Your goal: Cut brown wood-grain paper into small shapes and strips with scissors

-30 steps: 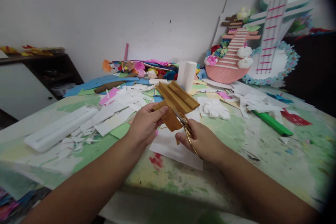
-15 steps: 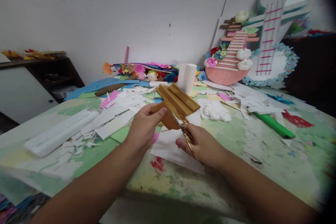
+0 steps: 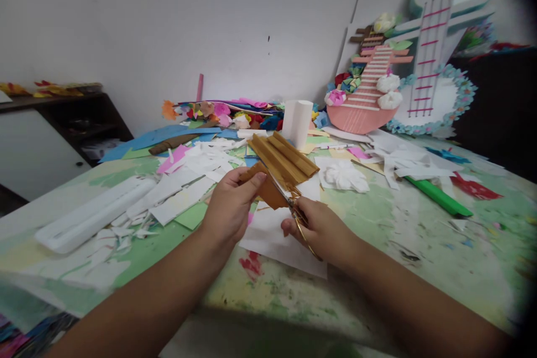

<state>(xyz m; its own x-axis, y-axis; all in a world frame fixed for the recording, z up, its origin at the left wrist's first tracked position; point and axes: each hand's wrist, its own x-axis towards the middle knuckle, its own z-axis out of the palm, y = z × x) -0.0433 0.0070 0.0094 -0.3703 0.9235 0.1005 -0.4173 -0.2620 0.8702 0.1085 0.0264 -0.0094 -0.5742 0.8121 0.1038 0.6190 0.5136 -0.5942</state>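
Observation:
Between thumb and fingers, my left hand (image 3: 232,201) pinches a piece of brown crepe paper (image 3: 272,193). My right hand (image 3: 321,229) is wrapped round the gold handles of a pair of scissors (image 3: 302,228), whose blades lie along the piece's upper right edge. Just behind it rests a larger folded sheet of brown crepe paper (image 3: 285,159), with thin brown scraps at its near end. Beneath both hands lies a white sheet of paper (image 3: 268,238). To the right sits a white crumpled paper flower (image 3: 344,175) on another white sheet.
A white roll (image 3: 297,125) stands behind the brown paper. On the left are a long white device (image 3: 94,215) and white paper scraps (image 3: 205,159). A green roll (image 3: 438,197) lies right. Paper flowers (image 3: 222,112) and a pink paper instrument (image 3: 363,114) line the wall.
The scissor blades have closed a little along the edge of the brown piece. Both hands stay nearly in place, and the whole view has shifted slightly.

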